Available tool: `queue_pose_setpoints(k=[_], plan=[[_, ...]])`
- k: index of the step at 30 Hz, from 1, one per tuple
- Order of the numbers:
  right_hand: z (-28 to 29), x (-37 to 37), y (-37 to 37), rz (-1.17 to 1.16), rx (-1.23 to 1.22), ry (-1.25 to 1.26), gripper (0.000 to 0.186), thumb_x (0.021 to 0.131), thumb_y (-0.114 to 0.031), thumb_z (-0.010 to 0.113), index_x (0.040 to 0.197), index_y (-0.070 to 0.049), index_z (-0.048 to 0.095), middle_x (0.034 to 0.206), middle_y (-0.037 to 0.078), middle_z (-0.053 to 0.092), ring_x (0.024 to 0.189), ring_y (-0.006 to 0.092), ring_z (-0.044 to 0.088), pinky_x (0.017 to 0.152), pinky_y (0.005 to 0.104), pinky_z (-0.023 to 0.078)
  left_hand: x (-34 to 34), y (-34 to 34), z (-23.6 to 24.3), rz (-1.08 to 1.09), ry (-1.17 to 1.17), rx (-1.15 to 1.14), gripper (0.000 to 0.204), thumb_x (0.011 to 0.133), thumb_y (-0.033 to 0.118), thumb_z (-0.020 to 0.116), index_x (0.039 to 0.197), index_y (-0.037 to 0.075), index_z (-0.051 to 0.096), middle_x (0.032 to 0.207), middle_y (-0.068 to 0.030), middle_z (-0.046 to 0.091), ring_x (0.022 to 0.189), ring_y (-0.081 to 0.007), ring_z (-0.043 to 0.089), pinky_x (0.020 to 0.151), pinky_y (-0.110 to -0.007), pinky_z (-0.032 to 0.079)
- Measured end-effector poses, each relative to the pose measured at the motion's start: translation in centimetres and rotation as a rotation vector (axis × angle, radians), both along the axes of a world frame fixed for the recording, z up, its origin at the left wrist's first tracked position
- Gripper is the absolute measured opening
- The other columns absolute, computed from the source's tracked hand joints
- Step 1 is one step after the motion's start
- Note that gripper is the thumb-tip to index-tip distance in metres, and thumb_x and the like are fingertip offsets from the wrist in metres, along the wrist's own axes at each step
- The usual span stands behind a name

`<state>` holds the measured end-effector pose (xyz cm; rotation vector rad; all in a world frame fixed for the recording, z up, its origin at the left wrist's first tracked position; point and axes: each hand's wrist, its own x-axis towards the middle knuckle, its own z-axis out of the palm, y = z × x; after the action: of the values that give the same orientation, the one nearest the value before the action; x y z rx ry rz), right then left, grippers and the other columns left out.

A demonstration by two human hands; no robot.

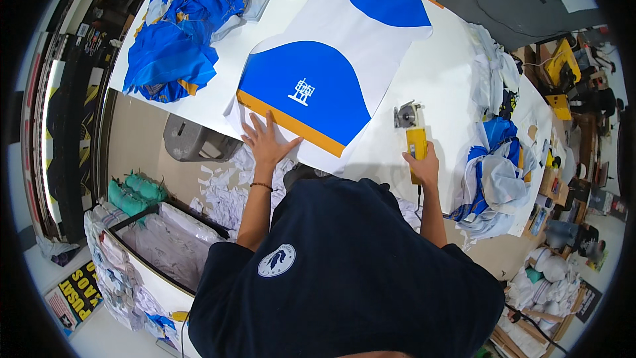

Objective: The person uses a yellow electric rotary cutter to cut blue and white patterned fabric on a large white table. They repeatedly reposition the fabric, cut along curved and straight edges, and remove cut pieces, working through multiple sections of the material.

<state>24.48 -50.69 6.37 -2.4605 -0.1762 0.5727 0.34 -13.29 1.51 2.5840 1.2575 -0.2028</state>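
Note:
A printed fabric panel (pixel 331 46) in white and blue, with an orange band along its near edge, lies flat on the white table. My left hand (pixel 267 144) presses on the panel's near left edge, its fingers spread over the orange band and the white margin. My right hand (pixel 424 164) is wrapped round the yellow handle of an electric rotary fabric cutter (pixel 416 140). The cutter's round blade head rests over bare table, to the right of the panel and apart from it. Its cord trails down beside my right forearm.
Crumpled blue and white fabric (pixel 175 46) is heaped at the table's far left. More fabric pieces (pixel 497 172) lie along the right side. White scraps (pixel 228 192) litter the floor below the near edge, by a grey stool (pixel 192 139). A bin (pixel 162 245) stands at lower left.

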Motion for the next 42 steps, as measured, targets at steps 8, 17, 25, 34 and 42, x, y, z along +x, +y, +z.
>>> queue_pose_setpoints(k=[8, 17, 25, 34, 42], plan=[[1.6, -4.1, -1.2, 0.231, -0.022, -0.045, 0.067, 0.079, -0.029, 0.075, 0.139, -0.01, 0.05, 0.11, 0.023, 0.068, 0.103, 0.0436, 0.067, 0.088, 0.0512, 0.054, 1.2, 2.5, 0.4, 0.259, -0.075, -0.048, 0.116, 0.077, 0.09, 0.055, 0.165, 0.02, 0.025, 0.17, -0.0272, 0.008, 0.152, -0.0603, -0.002, 0.117, -0.075, 0.003], [3.1, -3.8, -0.3, 0.293, -0.095, 0.051, 0.07, 0.079, -0.03, 0.076, 0.139, -0.009, 0.047, 0.113, 0.024, 0.067, 0.105, 0.0442, 0.065, 0.088, 0.0522, 0.053, -0.4, 15.6, -2.4, 0.258, 0.118, 0.375, 0.068, 0.101, 0.061, 0.048, 0.156, 0.02, 0.046, 0.167, -0.0228, 0.025, 0.153, -0.0531, 0.014, 0.12, -0.07, 0.013], [3.6, -4.2, 0.2, 0.302, -0.134, 0.058, 0.07, 0.081, -0.031, 0.074, 0.141, -0.012, 0.045, 0.113, 0.023, 0.069, 0.105, 0.0445, 0.067, 0.087, 0.0526, 0.053, 3.4, 12.6, -2.7, -0.276, -0.23, 0.214, 0.07, 0.099, 0.06, 0.053, 0.154, 0.018, 0.047, 0.161, -0.0232, 0.036, 0.145, -0.0493, 0.034, 0.119, -0.064, 0.025], [3.3, -4.1, 1.1, 0.304, -0.235, 0.08, 0.071, 0.082, -0.034, 0.072, 0.143, -0.016, 0.041, 0.104, 0.023, 0.072, 0.098, 0.046, 0.069, 0.084, 0.0545, 0.055, 0.2, 13.5, -2.2, 0.001, -0.236, 0.431, 0.063, 0.095, 0.046, 0.066, 0.144, 0.008, 0.055, 0.151, -0.0262, 0.046, 0.14, -0.0461, 0.042, 0.117, -0.054, 0.033], [3.1, -2.7, 2.9, 0.342, -0.258, 0.114, 0.07, 0.081, -0.034, 0.07, 0.142, -0.016, 0.04, 0.103, 0.023, 0.073, 0.098, 0.0464, 0.069, 0.083, 0.0554, 0.055, -6.2, -2.1, -3.7, 0.429, -0.642, 0.191, 0.052, 0.096, 0.033, 0.07, 0.133, -0.002, 0.059, 0.131, -0.0235, 0.056, 0.119, -0.0379, 0.055, 0.104, -0.047, 0.044]])
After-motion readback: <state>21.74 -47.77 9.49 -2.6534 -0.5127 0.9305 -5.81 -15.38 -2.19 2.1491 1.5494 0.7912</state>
